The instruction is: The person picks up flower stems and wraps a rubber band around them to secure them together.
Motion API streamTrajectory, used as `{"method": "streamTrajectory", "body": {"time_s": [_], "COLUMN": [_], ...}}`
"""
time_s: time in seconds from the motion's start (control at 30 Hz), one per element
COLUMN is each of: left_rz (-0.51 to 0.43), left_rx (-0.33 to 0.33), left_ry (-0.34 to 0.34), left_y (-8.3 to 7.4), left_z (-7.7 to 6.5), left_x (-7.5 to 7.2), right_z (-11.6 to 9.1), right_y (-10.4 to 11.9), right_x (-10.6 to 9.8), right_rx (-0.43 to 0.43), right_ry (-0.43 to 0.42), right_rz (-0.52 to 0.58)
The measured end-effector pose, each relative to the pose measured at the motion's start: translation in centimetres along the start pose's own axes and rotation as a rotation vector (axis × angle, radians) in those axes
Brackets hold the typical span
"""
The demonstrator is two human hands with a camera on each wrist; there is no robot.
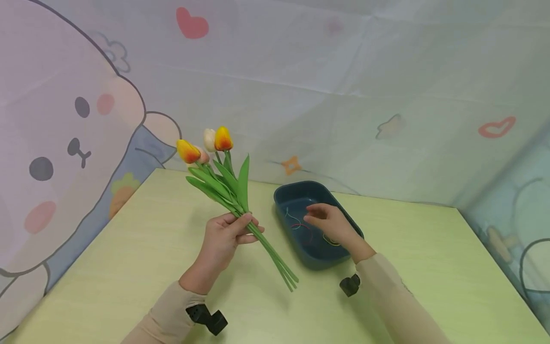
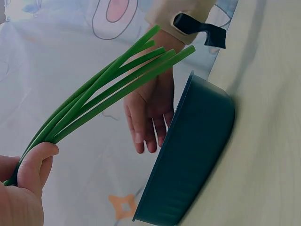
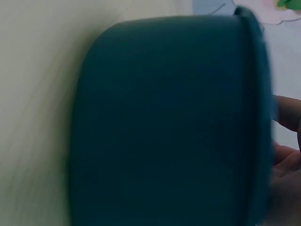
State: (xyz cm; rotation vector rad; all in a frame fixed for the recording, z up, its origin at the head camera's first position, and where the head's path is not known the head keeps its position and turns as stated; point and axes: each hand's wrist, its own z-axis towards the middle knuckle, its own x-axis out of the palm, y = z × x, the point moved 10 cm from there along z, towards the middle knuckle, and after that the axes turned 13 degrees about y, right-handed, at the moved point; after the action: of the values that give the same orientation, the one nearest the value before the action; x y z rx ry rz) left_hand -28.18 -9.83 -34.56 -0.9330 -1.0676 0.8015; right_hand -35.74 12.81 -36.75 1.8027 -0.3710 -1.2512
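Note:
My left hand [image 1: 223, 241] grips a bunch of artificial tulips [image 1: 240, 196] around the stems, with the yellow-orange, white and pink blooms up at the far left. The bare green stems [image 2: 117, 89] slant down to the right below the grip. My right hand [image 1: 334, 224] hovers over the dark teal basin [image 1: 320, 262], its fingers extended and nothing visible in them. Thin strings lie inside the basin: a pale one [image 1: 293, 216], a red one [image 1: 306, 226] and a yellow one [image 1: 330, 240]. In the right wrist view the basin's side [image 3: 174, 117] hides most of that hand.
The basin stands on a pale yellow-green table [image 1: 412, 267], right of the tulips. A cloth backdrop [image 1: 326, 71] printed with hearts and a cartoon animal hangs behind the table's far edge. Black camera mounts [image 1: 208, 319] sit at both wrists.

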Motion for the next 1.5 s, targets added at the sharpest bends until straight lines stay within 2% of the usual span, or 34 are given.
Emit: {"method": "streamTrajectory", "body": {"time_s": [0.2, 0.43, 0.73, 0.93, 1.27, 1.5], "left_rz": [-0.001, -0.001, -0.002, -0.004, -0.006, -0.025], "left_rx": [-0.008, -0.002, -0.003, -0.012, 0.004, -0.008], "left_ry": [0.006, 0.004, 0.012, 0.003, 0.013, 0.008], "left_y": [0.2, 0.2, 0.1, 0.1, 0.0, 0.3], "left_z": [0.1, 0.2, 0.1, 0.1, 0.1, 0.2], "left_x": [0.0, -0.1, 0.0, 0.0, 0.0, -0.2], "right_z": [1.3, 2.0, 2.4, 2.7, 2.8, 2.9], "right_y": [-1.9, -2.1, -2.9, -2.8, -3.0, -2.9], "right_x": [0.8, 2.0, 3.6, 3.9, 4.6, 4.9], "right_rx": [0.049, 0.013, -0.002, -0.015, -0.020, -0.025], "right_ry": [0.029, 0.110, 0.229, 0.235, 0.253, 0.257], "right_rz": [-0.013, -0.077, -0.099, -0.193, -0.284, -0.367]}}
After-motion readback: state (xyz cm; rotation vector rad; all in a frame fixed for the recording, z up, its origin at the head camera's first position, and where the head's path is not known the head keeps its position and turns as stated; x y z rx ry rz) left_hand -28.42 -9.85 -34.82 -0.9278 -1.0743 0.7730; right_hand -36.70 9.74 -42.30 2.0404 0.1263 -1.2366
